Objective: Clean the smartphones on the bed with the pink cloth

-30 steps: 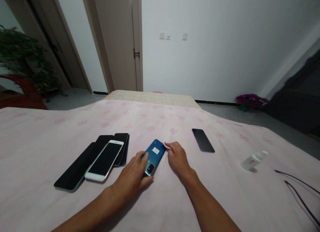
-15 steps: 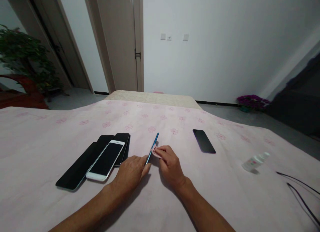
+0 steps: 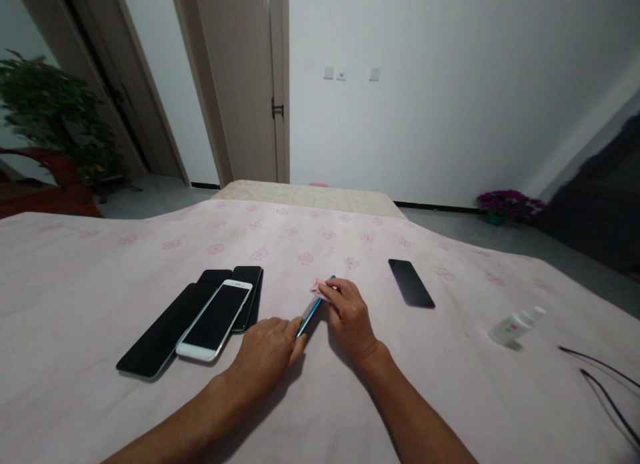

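A blue-edged phone (image 3: pixel 310 317) is tilted nearly on edge above the pink flowered cloth, its near end gripped by my left hand (image 3: pixel 270 347). My right hand (image 3: pixel 349 317) pinches a small pink cloth (image 3: pixel 319 290) against the phone's far part. Left of my hands, a white phone (image 3: pixel 215 321) lies partly over black phones, among them a long one (image 3: pixel 159 334) and a shorter one (image 3: pixel 250 304). Another dark phone (image 3: pixel 411 283) lies alone to the right.
A small white bottle (image 3: pixel 516 326) lies tilted at the right, near two black cable ends (image 3: pixel 607 394). The flowered tablecloth (image 3: pixel 425 391) covers the surface. Beyond it are a door (image 3: pixel 240 84), a potted plant (image 3: pixel 55 111) and purple flowers (image 3: pixel 509 203).
The pink cloth and my right hand have moved up to the phone's far end. The phone has turned slightly, its far end further right, and more of its face shows.
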`<state>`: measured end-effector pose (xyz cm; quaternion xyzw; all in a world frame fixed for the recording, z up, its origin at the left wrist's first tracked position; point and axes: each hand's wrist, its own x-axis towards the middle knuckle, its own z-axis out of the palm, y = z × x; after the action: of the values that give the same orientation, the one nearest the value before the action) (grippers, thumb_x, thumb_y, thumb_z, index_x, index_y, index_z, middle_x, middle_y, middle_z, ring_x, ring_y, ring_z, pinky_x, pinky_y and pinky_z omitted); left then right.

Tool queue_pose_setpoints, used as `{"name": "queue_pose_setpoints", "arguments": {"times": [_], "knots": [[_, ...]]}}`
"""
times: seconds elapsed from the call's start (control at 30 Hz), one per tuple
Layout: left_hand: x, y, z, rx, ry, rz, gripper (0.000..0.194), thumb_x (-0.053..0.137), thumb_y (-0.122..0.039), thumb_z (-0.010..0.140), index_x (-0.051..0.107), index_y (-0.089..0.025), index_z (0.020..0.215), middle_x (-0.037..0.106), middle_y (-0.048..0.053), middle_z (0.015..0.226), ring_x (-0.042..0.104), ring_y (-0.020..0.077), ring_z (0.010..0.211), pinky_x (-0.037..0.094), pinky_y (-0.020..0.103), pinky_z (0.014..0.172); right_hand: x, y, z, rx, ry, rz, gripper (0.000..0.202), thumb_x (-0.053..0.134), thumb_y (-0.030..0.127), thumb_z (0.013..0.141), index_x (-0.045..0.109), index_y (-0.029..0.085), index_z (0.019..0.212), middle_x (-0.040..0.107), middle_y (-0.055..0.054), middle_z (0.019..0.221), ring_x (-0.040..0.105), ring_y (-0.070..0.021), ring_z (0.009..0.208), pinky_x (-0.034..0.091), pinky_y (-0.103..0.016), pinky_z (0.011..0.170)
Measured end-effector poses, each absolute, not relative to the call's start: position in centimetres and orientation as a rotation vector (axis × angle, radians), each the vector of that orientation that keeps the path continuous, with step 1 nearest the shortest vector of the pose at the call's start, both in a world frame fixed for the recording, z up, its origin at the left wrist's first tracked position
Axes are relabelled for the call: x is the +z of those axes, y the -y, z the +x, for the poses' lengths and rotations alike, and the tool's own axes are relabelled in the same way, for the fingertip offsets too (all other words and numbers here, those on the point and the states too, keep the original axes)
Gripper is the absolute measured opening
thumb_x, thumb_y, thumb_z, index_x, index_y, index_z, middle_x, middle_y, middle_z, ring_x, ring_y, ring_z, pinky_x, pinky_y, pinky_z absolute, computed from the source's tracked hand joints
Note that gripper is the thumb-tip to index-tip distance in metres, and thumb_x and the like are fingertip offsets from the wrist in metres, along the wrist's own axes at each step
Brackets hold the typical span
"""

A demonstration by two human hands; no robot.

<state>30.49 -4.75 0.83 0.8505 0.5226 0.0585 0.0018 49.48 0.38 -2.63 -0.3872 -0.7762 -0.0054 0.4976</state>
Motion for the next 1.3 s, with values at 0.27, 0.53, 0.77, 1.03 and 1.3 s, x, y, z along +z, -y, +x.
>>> {"name": "queue_pose_setpoints", "arguments": {"times": [0.27,0.53,0.77,1.03,1.3], "knots": [[0.6,4.6,30.4,0.210,-1.632,2.668,0.029,0.042,-0.023,0.099,0.067,-0.019,0.113,0.075,0.010,0.091,0.071,0.0271,0.085,0.052,0.036,0.076,-2.7,1.2,48.7,-0.018,1.963,-0.804,0.045,0.049,0.005,0.088,0.063,0.025,0.126,0.065,-0.009,0.107,0.060,-0.0226,0.100,0.054,-0.041,0.086],[0.7,4.8,30.4,0.187,-1.579,2.685,0.029,0.043,-0.021,0.097,0.066,-0.020,0.114,0.074,0.009,0.090,0.070,0.0257,0.085,0.052,0.035,0.076,-2.6,-0.6,50.5,-0.083,1.885,-0.970,0.042,0.048,0.004,0.086,0.069,0.024,0.117,0.065,-0.009,0.104,0.059,-0.0233,0.098,0.052,-0.042,0.086],[-0.3,4.8,30.5,0.261,-1.571,2.647,0.027,0.044,-0.021,0.096,0.064,-0.020,0.115,0.073,0.009,0.092,0.069,0.0252,0.087,0.051,0.034,0.078,-3.3,-1.5,51.4,-0.064,1.742,-1.108,0.048,0.045,0.000,0.081,0.071,0.023,0.115,0.062,-0.009,0.103,0.057,-0.0232,0.098,0.051,-0.041,0.088],[-0.4,4.9,30.5,0.253,-1.539,2.513,0.041,0.047,-0.008,0.088,0.057,-0.021,0.126,0.071,0.008,0.104,0.070,0.0251,0.094,0.053,0.035,0.080,-3.7,-1.4,51.1,0.031,1.682,-1.141,0.051,0.044,-0.002,0.077,0.072,0.022,0.112,0.061,-0.009,0.106,0.057,-0.0224,0.103,0.051,-0.041,0.094],[-1.2,3.9,29.1,0.620,-1.419,2.416,0.029,0.041,-0.026,0.101,0.058,-0.024,0.124,0.072,0.008,0.113,0.071,0.0220,0.100,0.053,0.030,0.084,-2.6,1.3,48.6,0.107,1.808,-0.920,0.056,0.046,0.000,0.082,0.065,0.028,0.127,0.063,-0.008,0.110,0.060,-0.0222,0.105,0.053,-0.042,0.093]]}}
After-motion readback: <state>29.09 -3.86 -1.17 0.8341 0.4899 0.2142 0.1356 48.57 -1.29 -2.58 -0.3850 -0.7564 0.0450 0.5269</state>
